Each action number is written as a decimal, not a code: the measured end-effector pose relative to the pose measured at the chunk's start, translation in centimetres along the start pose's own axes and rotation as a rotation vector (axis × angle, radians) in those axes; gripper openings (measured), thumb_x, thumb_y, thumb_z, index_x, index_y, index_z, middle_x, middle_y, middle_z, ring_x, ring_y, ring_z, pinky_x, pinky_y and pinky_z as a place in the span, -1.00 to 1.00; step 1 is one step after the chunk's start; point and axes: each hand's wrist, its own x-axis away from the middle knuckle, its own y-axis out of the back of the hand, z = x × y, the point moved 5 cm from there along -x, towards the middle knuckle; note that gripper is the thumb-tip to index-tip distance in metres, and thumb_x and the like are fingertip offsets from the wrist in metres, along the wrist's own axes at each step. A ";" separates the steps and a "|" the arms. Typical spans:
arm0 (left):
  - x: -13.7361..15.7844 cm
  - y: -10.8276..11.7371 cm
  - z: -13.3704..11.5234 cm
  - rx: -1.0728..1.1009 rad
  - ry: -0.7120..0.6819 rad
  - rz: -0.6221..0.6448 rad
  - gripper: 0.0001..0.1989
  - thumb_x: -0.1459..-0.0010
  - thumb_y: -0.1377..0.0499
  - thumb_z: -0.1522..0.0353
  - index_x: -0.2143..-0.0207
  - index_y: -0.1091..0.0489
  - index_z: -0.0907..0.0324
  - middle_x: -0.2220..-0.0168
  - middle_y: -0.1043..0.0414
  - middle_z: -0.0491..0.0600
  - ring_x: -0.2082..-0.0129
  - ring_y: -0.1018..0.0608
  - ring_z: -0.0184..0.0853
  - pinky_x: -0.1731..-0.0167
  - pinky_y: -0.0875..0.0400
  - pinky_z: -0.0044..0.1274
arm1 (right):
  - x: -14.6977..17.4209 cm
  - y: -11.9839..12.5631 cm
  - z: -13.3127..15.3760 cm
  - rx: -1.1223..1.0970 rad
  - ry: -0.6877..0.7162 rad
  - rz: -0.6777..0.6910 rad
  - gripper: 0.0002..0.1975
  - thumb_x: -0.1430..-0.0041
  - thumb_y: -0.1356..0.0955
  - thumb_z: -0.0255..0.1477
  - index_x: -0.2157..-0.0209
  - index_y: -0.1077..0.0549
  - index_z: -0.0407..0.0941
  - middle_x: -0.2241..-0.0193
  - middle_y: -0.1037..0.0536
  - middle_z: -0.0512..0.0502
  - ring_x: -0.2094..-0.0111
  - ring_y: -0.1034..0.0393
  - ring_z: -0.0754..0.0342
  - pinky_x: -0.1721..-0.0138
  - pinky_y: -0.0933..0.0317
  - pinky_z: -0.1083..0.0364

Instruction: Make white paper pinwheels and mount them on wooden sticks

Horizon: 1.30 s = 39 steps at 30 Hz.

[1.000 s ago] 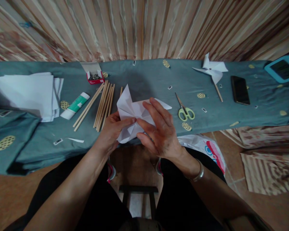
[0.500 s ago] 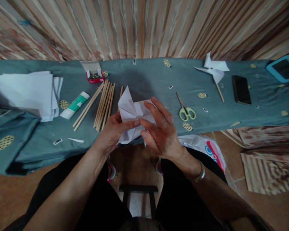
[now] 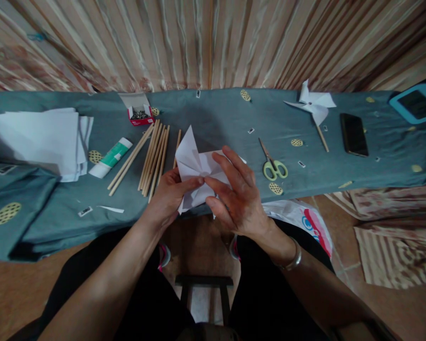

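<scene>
A white paper pinwheel (image 3: 190, 154) is held up over the near edge of the table, its blades folded in toward the middle. My left hand (image 3: 168, 194) grips it from the left, thumb pressed on the front near the centre and the other fingers behind. My right hand (image 3: 239, 194) is at the pinwheel's right side with its fingers apart; the index fingertip touches the paper by the centre, beside my left thumb. Just behind my left hand lie several wooden sticks (image 3: 154, 158). Green-handled scissors (image 3: 272, 163) lie right of my right hand.
On the cloth-covered table (image 3: 227, 118) are a paper stack (image 3: 35, 139), a glue tube (image 3: 110, 157), an open red box of small metal pins (image 3: 140, 115), a finished pinwheel (image 3: 315, 104) on a stick, a phone (image 3: 354, 134) and a blue-framed device (image 3: 417, 104). A plastic bag (image 3: 298, 213) lies below.
My left thumb and right index finger stay near the pinwheel's centre. The paper has tilted slightly, and the whole view has shifted a little.
</scene>
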 end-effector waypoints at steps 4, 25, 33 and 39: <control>-0.2 0.1 0.4 0.013 0.010 -0.020 -0.67 0.38 -0.48 0.39 0.46 -0.53 0.27 0.54 -0.56 -0.05 0.59 -0.52 -0.38 0.56 -0.38 -0.61 | -0.1 0.0 0.1 0.039 -0.007 0.003 -0.69 -0.36 -0.19 -0.26 0.02 -0.40 -0.10 -0.22 -0.32 -0.23 -0.34 -0.04 -0.18 -0.22 -0.14 -0.24; -1.2 2.6 -3.5 0.140 -0.218 -0.169 -0.61 0.46 -0.50 0.39 0.45 -0.53 0.26 0.51 -0.57 -0.08 0.54 -0.54 -0.35 0.42 -0.45 -0.53 | -3.2 1.1 -2.0 0.037 -0.099 -0.221 -0.70 -0.33 -0.24 -0.45 -0.04 -0.45 -0.12 -0.23 -0.33 -0.25 -0.32 -0.12 -0.18 -0.23 -0.17 -0.29; -1.1 5.2 -6.6 0.176 -0.354 -0.299 -0.66 0.43 -0.47 0.41 0.48 -0.51 0.19 0.50 -0.58 -0.12 0.55 -0.56 -0.36 0.42 -0.50 -0.53 | -3.0 -2.4 -6.0 -0.007 -0.338 -0.021 -0.73 -0.31 -0.24 -0.46 0.14 -0.56 -0.13 0.17 -0.65 -0.16 0.11 -0.53 -0.04 0.01 -0.39 -0.04; -0.4 6.9 -8.9 0.236 -0.458 -0.368 -0.69 0.41 -0.46 0.43 0.51 -0.49 0.15 0.48 -0.58 -0.15 0.46 -0.60 -0.35 0.34 -0.53 -0.54 | -3.2 -3.4 -7.1 0.012 -0.389 0.015 -0.74 -0.28 -0.24 -0.48 0.19 -0.58 -0.13 0.21 -0.66 -0.17 0.18 -0.53 -0.04 0.04 -0.38 -0.01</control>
